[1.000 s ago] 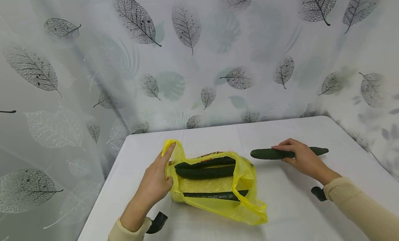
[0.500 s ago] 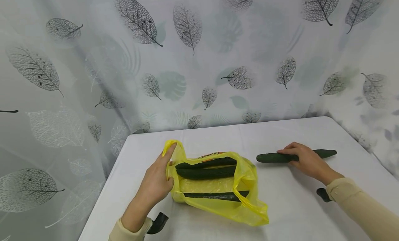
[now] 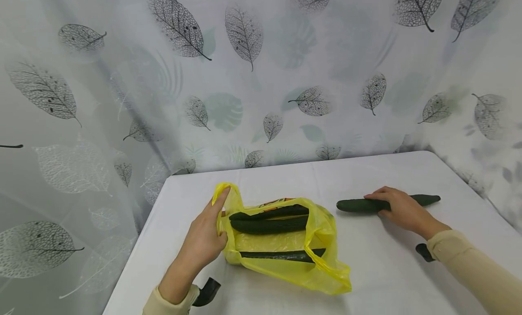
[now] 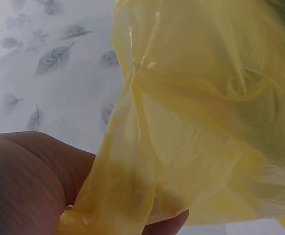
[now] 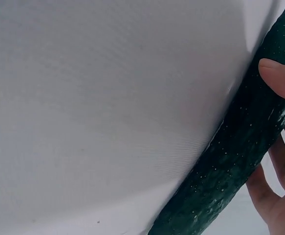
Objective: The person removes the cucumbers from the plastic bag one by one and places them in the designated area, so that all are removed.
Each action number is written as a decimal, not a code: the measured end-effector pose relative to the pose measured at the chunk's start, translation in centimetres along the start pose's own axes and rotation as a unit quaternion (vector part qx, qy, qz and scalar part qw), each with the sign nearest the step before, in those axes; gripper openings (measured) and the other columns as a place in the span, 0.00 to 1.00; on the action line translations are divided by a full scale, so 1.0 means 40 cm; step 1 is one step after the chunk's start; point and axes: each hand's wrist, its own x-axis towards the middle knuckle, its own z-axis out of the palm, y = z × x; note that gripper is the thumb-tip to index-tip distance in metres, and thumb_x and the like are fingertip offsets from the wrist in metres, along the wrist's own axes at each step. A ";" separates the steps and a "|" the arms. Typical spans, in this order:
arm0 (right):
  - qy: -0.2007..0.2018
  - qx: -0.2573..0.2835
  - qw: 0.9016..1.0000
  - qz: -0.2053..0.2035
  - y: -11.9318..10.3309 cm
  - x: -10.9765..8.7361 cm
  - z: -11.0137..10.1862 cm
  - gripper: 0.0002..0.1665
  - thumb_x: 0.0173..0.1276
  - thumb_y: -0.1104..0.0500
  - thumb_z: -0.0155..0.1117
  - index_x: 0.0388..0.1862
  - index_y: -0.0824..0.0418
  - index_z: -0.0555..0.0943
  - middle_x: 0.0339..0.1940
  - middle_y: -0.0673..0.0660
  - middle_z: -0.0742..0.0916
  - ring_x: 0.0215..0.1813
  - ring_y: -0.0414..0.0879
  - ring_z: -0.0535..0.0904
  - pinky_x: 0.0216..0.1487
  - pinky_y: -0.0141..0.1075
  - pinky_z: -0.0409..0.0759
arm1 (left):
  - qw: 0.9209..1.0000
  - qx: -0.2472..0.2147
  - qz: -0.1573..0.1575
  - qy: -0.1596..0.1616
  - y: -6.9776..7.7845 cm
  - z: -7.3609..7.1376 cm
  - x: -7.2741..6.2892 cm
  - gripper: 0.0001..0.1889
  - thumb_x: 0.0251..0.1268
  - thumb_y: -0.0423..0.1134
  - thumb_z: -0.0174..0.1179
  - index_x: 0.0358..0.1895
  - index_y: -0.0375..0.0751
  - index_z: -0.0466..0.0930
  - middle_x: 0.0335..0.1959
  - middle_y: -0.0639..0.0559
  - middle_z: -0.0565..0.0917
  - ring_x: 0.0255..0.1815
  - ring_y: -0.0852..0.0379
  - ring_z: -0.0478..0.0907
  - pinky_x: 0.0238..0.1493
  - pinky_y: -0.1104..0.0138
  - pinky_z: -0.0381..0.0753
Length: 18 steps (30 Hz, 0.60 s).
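A yellow plastic bag (image 3: 269,242) lies on the table with its mouth spread, and several dark green cucumbers (image 3: 269,225) are inside it. My left hand (image 3: 202,235) grips the bag's left edge, holding a handle loop up. In the left wrist view the thin yellow plastic (image 4: 191,122) runs between thumb and fingers. Right of the bag, my right hand (image 3: 403,210) holds a single cucumber (image 3: 359,205) around its middle, low at the tabletop. The right wrist view shows the thumb on one side of this cucumber (image 5: 230,147) and fingers on the other.
The white table (image 3: 277,183) has a back edge against a leaf-printed curtain (image 3: 261,79). Bare tabletop lies between the bag and the held cucumber. Dark wrist straps (image 3: 206,292) hang under both sleeves.
The right hand has moved slightly right and down with the cucumber, then almost stopped over the last half second. The left hand and the bag have stayed in place.
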 end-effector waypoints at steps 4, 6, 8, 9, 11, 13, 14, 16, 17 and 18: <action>-0.003 -0.006 1.000 0.004 0.001 0.003 0.002 0.32 0.55 0.72 0.74 0.61 0.64 0.82 0.54 0.66 0.83 0.58 0.67 0.78 0.56 0.63 0.73 | 1.000 0.002 0.000 0.001 -0.001 0.000 -0.001 0.52 0.45 0.16 0.61 0.80 0.47 0.58 0.70 0.40 0.72 0.53 0.45 0.82 0.34 0.60 0.74; -0.003 -0.010 1.000 0.008 0.004 0.002 0.005 0.32 0.56 0.71 0.75 0.62 0.64 0.82 0.55 0.66 0.82 0.58 0.68 0.77 0.56 0.63 0.73 | 1.000 0.001 0.000 0.002 -0.002 0.001 -0.001 0.52 0.45 0.16 0.61 0.80 0.47 0.58 0.70 0.40 0.72 0.53 0.45 0.82 0.34 0.60 0.74; -0.001 -0.014 1.000 0.013 0.005 0.001 0.008 0.33 0.56 0.69 0.76 0.63 0.63 0.82 0.56 0.67 0.82 0.58 0.67 0.77 0.57 0.63 0.73 | 1.000 0.000 0.000 0.002 -0.003 0.002 -0.002 0.53 0.45 0.16 0.61 0.80 0.48 0.58 0.70 0.41 0.72 0.53 0.45 0.82 0.33 0.60 0.74; 0.001 -0.014 1.000 0.015 0.006 0.000 0.009 0.33 0.55 0.67 0.77 0.63 0.63 0.81 0.56 0.67 0.82 0.59 0.67 0.77 0.56 0.63 0.73 | 1.000 -0.001 -0.001 0.002 -0.003 0.002 -0.001 0.53 0.45 0.16 0.60 0.80 0.48 0.58 0.70 0.41 0.72 0.53 0.45 0.82 0.33 0.60 0.74; 0.002 -0.015 1.000 0.016 0.006 -0.002 0.009 0.35 0.56 0.63 0.78 0.65 0.63 0.80 0.57 0.67 0.82 0.59 0.68 0.77 0.57 0.63 0.73 | 1.000 -0.001 -0.001 0.002 -0.004 0.003 -0.001 0.53 0.45 0.16 0.60 0.80 0.48 0.58 0.70 0.41 0.72 0.52 0.45 0.82 0.32 0.61 0.74; 0.005 -0.015 1.000 0.014 0.004 -0.004 0.007 0.37 0.57 0.58 0.78 0.66 0.63 0.79 0.59 0.67 0.82 0.60 0.68 0.77 0.57 0.63 0.72 | 1.000 -0.001 0.000 0.002 -0.005 0.003 -0.001 0.53 0.45 0.16 0.60 0.80 0.48 0.58 0.70 0.41 0.72 0.52 0.45 0.82 0.32 0.61 0.73; 0.008 -0.016 1.000 0.012 0.003 -0.005 0.006 0.38 0.57 0.55 0.78 0.67 0.63 0.79 0.59 0.67 0.82 0.60 0.67 0.77 0.57 0.63 0.72 | 1.000 -0.001 0.000 0.002 -0.005 0.003 -0.001 0.53 0.45 0.16 0.60 0.80 0.48 0.58 0.70 0.40 0.73 0.52 0.45 0.82 0.32 0.61 0.73; 0.011 -0.019 1.000 0.011 -0.001 -0.007 0.001 0.40 0.59 0.49 0.77 0.68 0.62 0.78 0.60 0.66 0.82 0.60 0.67 0.76 0.57 0.64 0.72 | 1.000 0.000 0.001 0.003 -0.006 0.004 -0.001 0.53 0.45 0.16 0.60 0.80 0.48 0.58 0.69 0.40 0.73 0.51 0.45 0.82 0.31 0.61 0.73; 0.013 -0.021 1.000 0.011 -0.003 -0.007 -0.001 0.40 0.60 0.46 0.76 0.68 0.62 0.77 0.60 0.66 0.82 0.60 0.67 0.77 0.57 0.63 0.72 | 1.000 0.000 0.001 0.003 -0.006 0.004 -0.001 0.53 0.45 0.16 0.60 0.80 0.48 0.58 0.69 0.40 0.73 0.51 0.45 0.82 0.31 0.61 0.73; 0.015 -0.023 1.000 0.013 -0.006 -0.007 -0.003 0.41 0.61 0.43 0.75 0.69 0.62 0.77 0.60 0.66 0.81 0.60 0.66 0.77 0.57 0.64 0.72 | 1.000 -0.001 0.001 0.003 -0.006 0.004 -0.001 0.53 0.45 0.16 0.60 0.80 0.48 0.58 0.69 0.40 0.73 0.51 0.45 0.81 0.31 0.61 0.73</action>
